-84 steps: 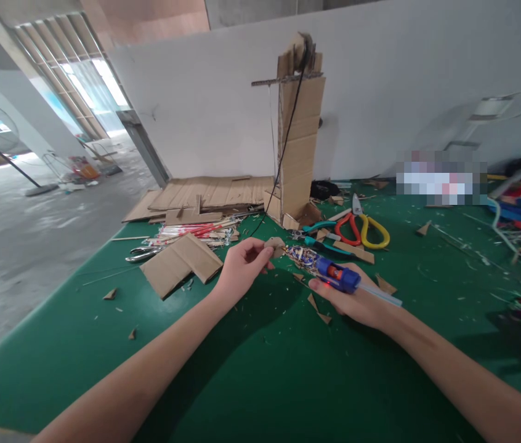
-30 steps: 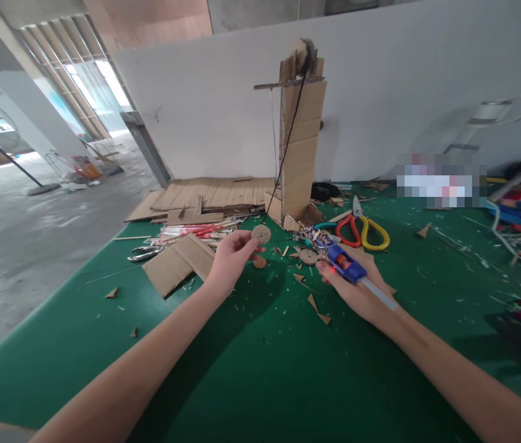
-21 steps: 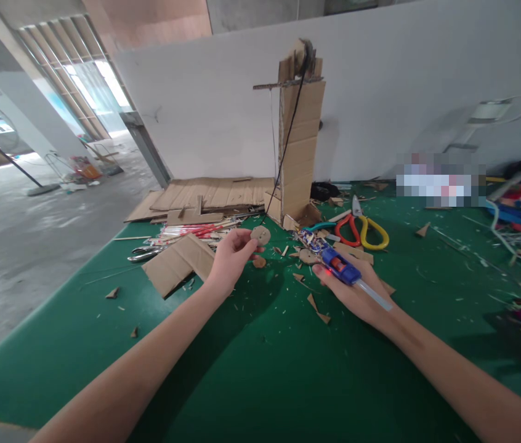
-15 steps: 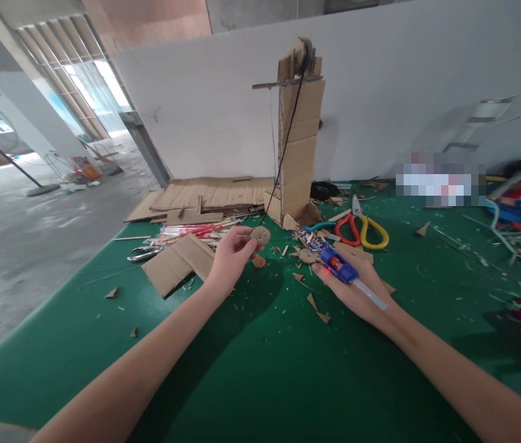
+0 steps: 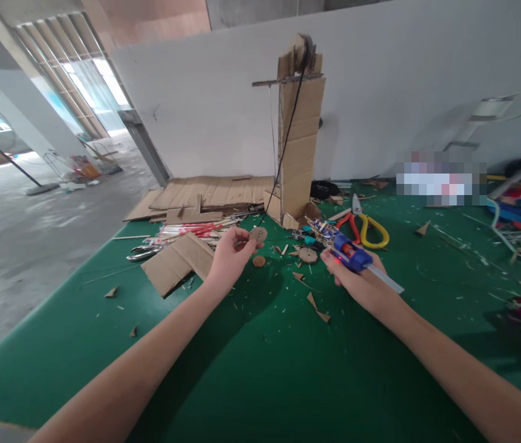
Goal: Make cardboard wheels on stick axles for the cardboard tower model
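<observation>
My left hand [image 5: 229, 258] pinches a small round cardboard disc [image 5: 258, 234] between thumb and fingers, held above the green table. My right hand [image 5: 357, 280] grips a blue glue gun [image 5: 346, 249] with a red light and a clear glue stick sticking out behind; its nozzle points up and left. Two more cardboard discs [image 5: 307, 255] lie on the table between my hands. A tall cardboard tower [image 5: 298, 135] with a black cord running down it stands behind.
Red and yellow scissors [image 5: 366, 231] lie right of the tower. Folded cardboard [image 5: 180, 261], pliers and a bundle of sticks [image 5: 193, 231] sit at left. Flat cardboard sheets [image 5: 209, 192] lie by the white wall. Scraps litter the green table [image 5: 265, 369]; its left edge drops to the floor.
My right hand with the glue gun has lifted and shifted right, away from the discs on the table. My left hand still holds its disc, nearly still.
</observation>
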